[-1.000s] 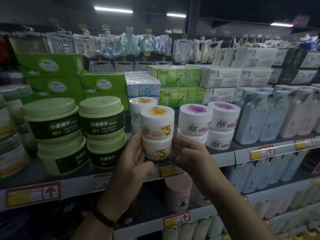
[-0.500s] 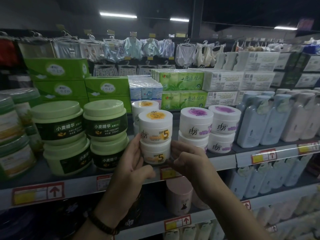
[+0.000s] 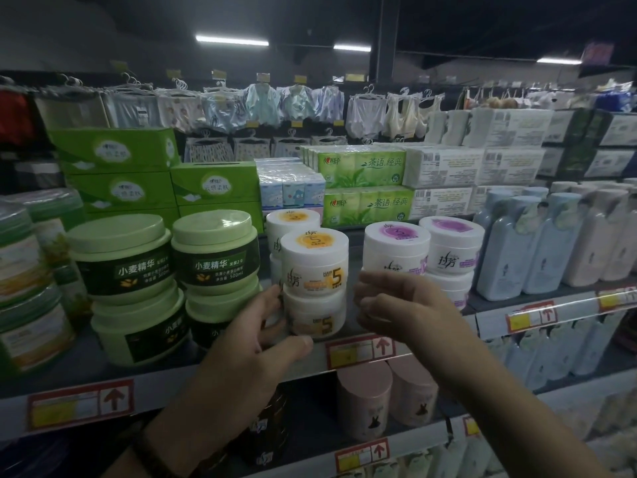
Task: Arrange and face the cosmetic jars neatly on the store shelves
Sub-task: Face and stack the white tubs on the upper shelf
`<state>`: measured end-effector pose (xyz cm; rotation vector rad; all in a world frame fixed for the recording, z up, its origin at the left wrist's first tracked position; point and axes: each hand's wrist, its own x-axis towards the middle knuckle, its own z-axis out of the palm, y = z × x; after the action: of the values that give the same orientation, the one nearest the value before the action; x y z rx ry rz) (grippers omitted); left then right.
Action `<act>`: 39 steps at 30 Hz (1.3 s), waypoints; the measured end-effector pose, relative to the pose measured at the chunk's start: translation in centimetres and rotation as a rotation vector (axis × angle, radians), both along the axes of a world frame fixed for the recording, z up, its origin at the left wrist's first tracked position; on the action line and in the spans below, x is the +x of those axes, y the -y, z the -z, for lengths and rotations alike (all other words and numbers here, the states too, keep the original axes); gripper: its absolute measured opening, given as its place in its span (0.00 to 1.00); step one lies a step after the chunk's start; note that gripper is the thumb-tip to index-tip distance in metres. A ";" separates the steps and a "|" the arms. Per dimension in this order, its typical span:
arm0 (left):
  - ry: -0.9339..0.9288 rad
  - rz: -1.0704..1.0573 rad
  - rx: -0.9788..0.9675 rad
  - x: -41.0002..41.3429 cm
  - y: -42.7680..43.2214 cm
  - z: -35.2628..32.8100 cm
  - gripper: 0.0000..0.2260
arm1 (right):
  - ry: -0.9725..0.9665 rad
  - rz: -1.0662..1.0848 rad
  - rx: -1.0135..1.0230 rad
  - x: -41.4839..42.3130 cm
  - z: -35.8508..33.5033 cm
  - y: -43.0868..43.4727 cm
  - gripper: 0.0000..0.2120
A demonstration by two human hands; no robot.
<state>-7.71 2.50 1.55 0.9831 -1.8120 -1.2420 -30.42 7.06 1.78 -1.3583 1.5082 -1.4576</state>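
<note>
Open gap between orange-label jars [image 3: 314, 270] and purple-label jars [image 3: 396, 250], green tubs [image 3: 213, 250] crowding left

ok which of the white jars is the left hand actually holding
The bottom jar of the front stacked pair with orange 5 labels: the left hand curls round its left side, thumb under its front.

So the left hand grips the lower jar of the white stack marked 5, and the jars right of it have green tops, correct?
Not quite. In the head view the jars right of it have purple tops, not green. The left hand does grip the lower jar of the white stack marked 5.
</note>
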 end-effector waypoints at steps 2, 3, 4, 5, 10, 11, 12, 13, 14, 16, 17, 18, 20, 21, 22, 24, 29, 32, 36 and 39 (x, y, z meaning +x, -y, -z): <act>0.066 -0.008 -0.009 0.9 0.1 -0.6 0.23 | 0.036 -0.002 0.003 -0.1 -1.1 0.1 0.17; 0.091 -0.003 -0.023 1.3 0.2 -1.0 0.23 | 0.031 -0.006 0.006 -0.1 -1.9 0.0 0.14; 0.107 0.012 -0.044 1.6 0.3 -1.4 0.21 | 0.012 -0.009 0.010 0.0 -2.7 0.0 0.12; 0.116 0.031 -0.068 1.9 0.3 -1.9 0.18 | -0.010 -0.012 0.011 0.1 -3.4 0.0 0.10; 0.110 0.091 -0.188 2.3 0.8 -5.3 0.08 | -0.121 0.040 -0.110 0.8 -6.9 0.5 0.07; 0.124 0.100 -0.218 2.3 1.0 -6.1 0.06 | -0.162 0.050 -0.134 1.0 -7.6 0.6 0.07; 0.148 0.106 -0.262 2.4 1.2 -7.0 0.06 | -0.204 0.053 -0.147 1.2 -8.3 0.8 0.07; 0.172 0.110 -0.310 2.4 1.4 -7.9 0.07 | -0.239 0.050 -0.151 1.4 -9.0 0.9 0.07; 0.194 0.112 -0.354 2.3 1.7 -8.9 0.07 | -0.264 0.042 -0.148 1.5 -9.7 1.2 0.06; 0.246 0.114 -0.416 2.2 2.4 -10.8 0.06 | -0.299 0.017 -0.131 1.9 -11.2 1.7 0.06; 0.282 0.115 -0.440 2.0 2.7 -11.9 0.05 | -0.316 0.011 -0.121 2.0 -11.9 2.0 0.06; 0.320 0.121 -0.462 1.8 3.1 -12.8 0.05 | -0.333 0.013 -0.109 2.1 -12.5 2.4 0.07; 0.368 0.147 -0.471 1.5 3.8 -14.5 0.05 | -0.359 0.016 -0.065 2.2 -13.8 3.1 0.07; 0.383 0.157 -0.463 1.4 4.1 -15.2 0.06 | -0.364 0.014 -0.042 2.2 -14.3 3.4 0.08; 0.400 0.166 -0.455 1.3 4.4 -15.8 0.06 | -0.362 0.010 -0.025 2.2 -14.8 3.8 0.08; 0.423 0.164 -0.421 0.9 5.2 -16.9 0.06 | -0.365 0.008 -0.006 2.0 -15.4 4.6 0.09; 0.401 0.116 -0.230 -0.5 8.1 -18.9 0.05 | -0.417 -0.024 0.052 0.8 -16.1 7.3 0.10; 0.462 0.079 -0.168 -1.6 10.2 -19.7 0.05 | -0.443 -0.059 0.100 -0.1 -16.5 9.3 0.10; 0.543 0.031 -0.103 -2.6 12.6 -20.3 0.10 | -0.503 -0.095 0.152 -1.1 -16.6 12.0 0.10; 0.595 -0.029 -0.073 -3.4 14.3 -20.5 0.14 | -0.542 -0.135 0.192 -2.0 -16.6 13.8 0.10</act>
<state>-11.06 -11.80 22.04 1.4368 -2.2551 -0.9093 -32.43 -6.69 18.33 -1.7826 1.7845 -0.8690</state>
